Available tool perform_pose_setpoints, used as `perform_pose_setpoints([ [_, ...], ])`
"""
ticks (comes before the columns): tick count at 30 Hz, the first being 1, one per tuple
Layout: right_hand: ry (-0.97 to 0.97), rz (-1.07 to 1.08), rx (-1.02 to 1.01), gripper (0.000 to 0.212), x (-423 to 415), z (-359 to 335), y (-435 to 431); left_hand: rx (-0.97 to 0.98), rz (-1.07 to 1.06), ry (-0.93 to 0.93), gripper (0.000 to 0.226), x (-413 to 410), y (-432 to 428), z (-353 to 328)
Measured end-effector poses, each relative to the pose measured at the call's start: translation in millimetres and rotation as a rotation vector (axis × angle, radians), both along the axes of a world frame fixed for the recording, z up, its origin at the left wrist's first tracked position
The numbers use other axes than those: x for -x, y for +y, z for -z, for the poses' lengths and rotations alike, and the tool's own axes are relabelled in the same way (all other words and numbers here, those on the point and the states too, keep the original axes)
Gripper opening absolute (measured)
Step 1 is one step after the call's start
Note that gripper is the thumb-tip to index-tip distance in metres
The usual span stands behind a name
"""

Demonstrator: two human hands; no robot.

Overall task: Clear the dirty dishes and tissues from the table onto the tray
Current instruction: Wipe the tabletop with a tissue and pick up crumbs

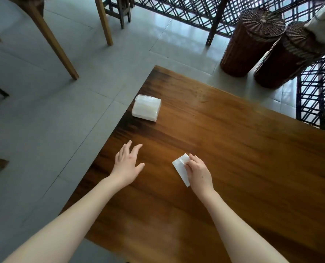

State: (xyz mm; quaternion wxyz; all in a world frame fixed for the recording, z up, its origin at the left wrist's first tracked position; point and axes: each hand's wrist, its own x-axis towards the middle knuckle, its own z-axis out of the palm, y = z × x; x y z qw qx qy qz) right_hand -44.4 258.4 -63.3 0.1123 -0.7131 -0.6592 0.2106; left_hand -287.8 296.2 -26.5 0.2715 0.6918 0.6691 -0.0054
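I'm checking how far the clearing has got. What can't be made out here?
Tray and dishes: none shows in the head view; the table runs off the right and bottom edges.
Tissue: partly covered by the right hand.
Left hand: touching the table or hovering, unclear.

- Your work surface is a dark brown wooden table (233, 149), glossy, with streaked grain. Its far left corner points away from you, and its left edge slants back towards you.
- Near that far left corner, just inside the left edge, you have a white tissue pack (146, 107) in clear wrap, lying flat on the wood.
- Nearer to you and well apart from the pack, a folded white tissue (180, 168) lies on the tabletop. The curled fingers of your right hand (198, 172) pinch its right side.
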Motion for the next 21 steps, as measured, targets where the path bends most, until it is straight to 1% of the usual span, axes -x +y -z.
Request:
perform_pose_setpoints([
  [2, -0.097, -0.096, -0.084, 0.019, 10, 1, -8, 0.015, -0.013, -0.001, 0.066, 2, -8, 5],
  [4, -0.154, -0.158, -0.102, 0.037, 24, 1, -22, 0.03, -0.026, -0.011, 0.065, 2, -16, 9],
  [5, -0.152, -0.161, -0.099, 0.044, 30, 0, -28, 0.035, -0.031, -0.015, 0.064, 2, -19, 10],
  [6, -0.147, -0.168, -0.099, 0.048, 34, 0, -34, 0.038, -0.038, -0.016, 0.064, 2, -21, 11],
  [10, -0.013, -0.291, -0.043, 0.039, 49, 3, -50, 0.047, -0.052, -0.009, 0.063, 6, -26, 13],
  [12, 0.005, -0.353, -0.065, 0.046, 46, 0, -52, 0.052, -0.051, -0.009, 0.063, 5, -26, 13],
  [14, 0.015, -0.393, -0.07, 0.047, 31, -2, -41, 0.054, -0.036, -0.014, 0.062, 3, -25, 13],
  [15, 0.027, -0.355, -0.067, 0.047, 19, -3, -30, 0.054, -0.025, -0.018, 0.062, 1, -24, 13],
  [16, 0.025, -0.271, -0.062, 0.049, 4, -2, -16, 0.052, -0.013, -0.018, 0.062, -1, -22, 13],
  [19, -0.069, 0.01, 0.005, 0.055, -43, 0, 22, 0.051, 0.023, -0.015, 0.061, -8, -15, 13],
  [21, -0.095, 0.131, 0.028, 0.056, -56, 0, 36, 0.049, 0.049, -0.018, 0.061, -13, -9, 13],
])
